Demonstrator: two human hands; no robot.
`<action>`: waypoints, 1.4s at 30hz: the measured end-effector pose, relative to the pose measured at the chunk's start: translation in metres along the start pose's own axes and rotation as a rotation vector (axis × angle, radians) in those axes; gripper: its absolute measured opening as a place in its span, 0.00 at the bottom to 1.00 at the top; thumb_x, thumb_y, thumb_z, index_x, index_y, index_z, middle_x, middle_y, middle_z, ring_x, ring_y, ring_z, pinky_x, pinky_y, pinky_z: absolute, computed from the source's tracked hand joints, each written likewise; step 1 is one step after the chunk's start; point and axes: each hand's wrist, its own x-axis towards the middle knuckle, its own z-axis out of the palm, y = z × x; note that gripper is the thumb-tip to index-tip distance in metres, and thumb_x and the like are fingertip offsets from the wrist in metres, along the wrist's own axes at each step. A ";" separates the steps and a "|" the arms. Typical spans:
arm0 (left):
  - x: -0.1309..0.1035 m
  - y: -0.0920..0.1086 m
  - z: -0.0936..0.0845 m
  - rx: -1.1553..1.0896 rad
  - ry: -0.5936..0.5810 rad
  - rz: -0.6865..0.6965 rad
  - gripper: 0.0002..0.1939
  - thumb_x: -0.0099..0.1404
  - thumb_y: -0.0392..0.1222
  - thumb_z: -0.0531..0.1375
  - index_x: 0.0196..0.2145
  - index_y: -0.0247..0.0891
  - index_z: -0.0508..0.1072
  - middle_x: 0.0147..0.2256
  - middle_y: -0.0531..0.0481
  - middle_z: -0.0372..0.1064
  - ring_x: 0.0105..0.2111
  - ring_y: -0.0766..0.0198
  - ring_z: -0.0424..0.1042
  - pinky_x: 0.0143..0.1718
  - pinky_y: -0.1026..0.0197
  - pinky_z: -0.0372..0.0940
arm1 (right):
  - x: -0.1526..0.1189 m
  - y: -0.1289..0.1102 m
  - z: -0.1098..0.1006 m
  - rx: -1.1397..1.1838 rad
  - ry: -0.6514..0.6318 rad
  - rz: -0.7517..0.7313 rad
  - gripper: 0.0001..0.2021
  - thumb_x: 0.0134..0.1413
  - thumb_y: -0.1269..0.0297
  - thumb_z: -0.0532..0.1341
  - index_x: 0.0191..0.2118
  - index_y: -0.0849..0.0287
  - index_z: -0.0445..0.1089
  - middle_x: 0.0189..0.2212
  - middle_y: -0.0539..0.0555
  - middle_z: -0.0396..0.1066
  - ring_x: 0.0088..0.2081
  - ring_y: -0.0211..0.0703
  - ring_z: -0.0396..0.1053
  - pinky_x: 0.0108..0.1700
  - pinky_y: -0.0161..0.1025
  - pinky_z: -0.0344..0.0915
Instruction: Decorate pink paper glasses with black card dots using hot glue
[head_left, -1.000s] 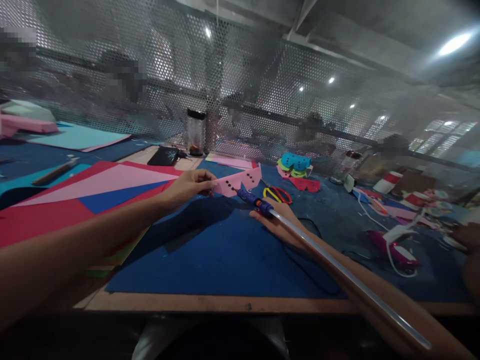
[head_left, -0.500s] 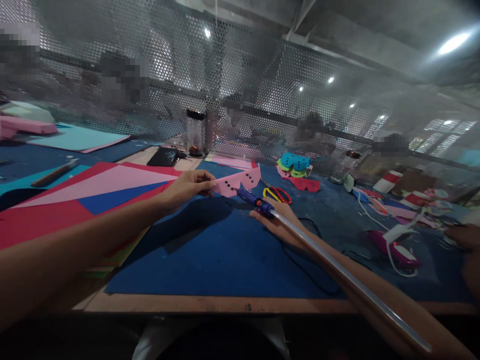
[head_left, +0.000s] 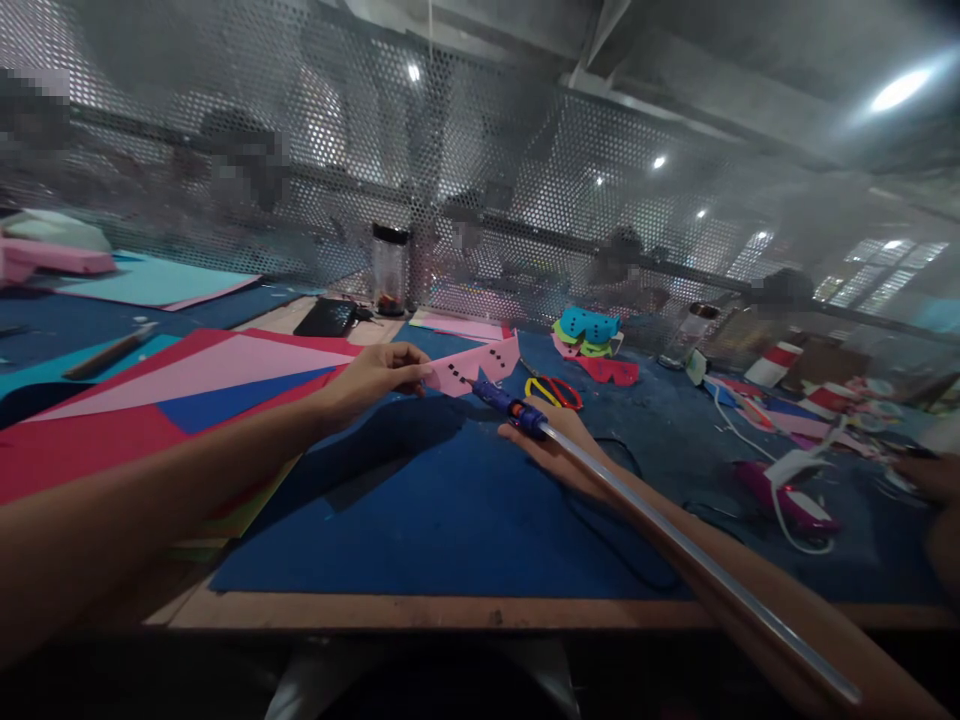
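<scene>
- Pink paper cut-out [head_left: 474, 364], dotted with small dark squares, hangs just above the blue-covered tabletop [head_left: 420, 540], held up in front of the person.
- Pinched at its near-left end by the left hand [head_left: 386, 374], thumb against fingers; the right hand [head_left: 559, 432] is wrapped round a blue glue gun [head_left: 499, 399], and the two hands stand apart.
- A long clear glue stick [head_left: 697, 555] sticks out behind. The nozzle meets the cut-out beside the left row of squares, though from where I'm standing I can't tell whether it touches.
- Gluing small pieces onto the cut-out looks like the step in hand, to my eye; the next move calls for a still left grip and a light dab.
- Near the mesh screen [head_left: 510, 250], a clear jar [head_left: 389, 272] with a dark lid stands upright, something orange-brown at its bottom.
- Further right, a second jar [head_left: 686, 338] is too dim for me to make out any contents.
- Scissors [head_left: 568, 391] lie just beyond the right hand, near a stack of coloured cut-outs [head_left: 590, 324].
</scene>
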 end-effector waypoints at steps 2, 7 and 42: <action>0.001 0.000 -0.002 0.008 0.011 -0.009 0.17 0.56 0.51 0.70 0.34 0.36 0.75 0.30 0.50 0.75 0.29 0.64 0.73 0.35 0.60 0.68 | 0.000 0.000 0.000 0.004 0.012 0.009 0.15 0.59 0.48 0.63 0.35 0.55 0.65 0.24 0.47 0.66 0.26 0.39 0.64 0.28 0.33 0.55; 0.004 -0.003 -0.006 0.012 0.033 -0.016 0.17 0.55 0.51 0.70 0.34 0.35 0.75 0.30 0.50 0.75 0.29 0.63 0.74 0.36 0.59 0.69 | 0.000 -0.006 -0.005 0.053 0.080 0.027 0.16 0.59 0.48 0.62 0.39 0.56 0.68 0.25 0.48 0.67 0.27 0.39 0.64 0.29 0.34 0.58; 0.000 0.009 -0.007 0.025 0.023 0.014 0.16 0.53 0.53 0.68 0.29 0.37 0.74 0.29 0.50 0.72 0.30 0.62 0.71 0.38 0.59 0.68 | -0.021 0.073 -0.060 -0.367 0.008 0.516 0.21 0.57 0.55 0.62 0.53 0.59 0.65 0.50 0.60 0.74 0.49 0.54 0.73 0.44 0.40 0.62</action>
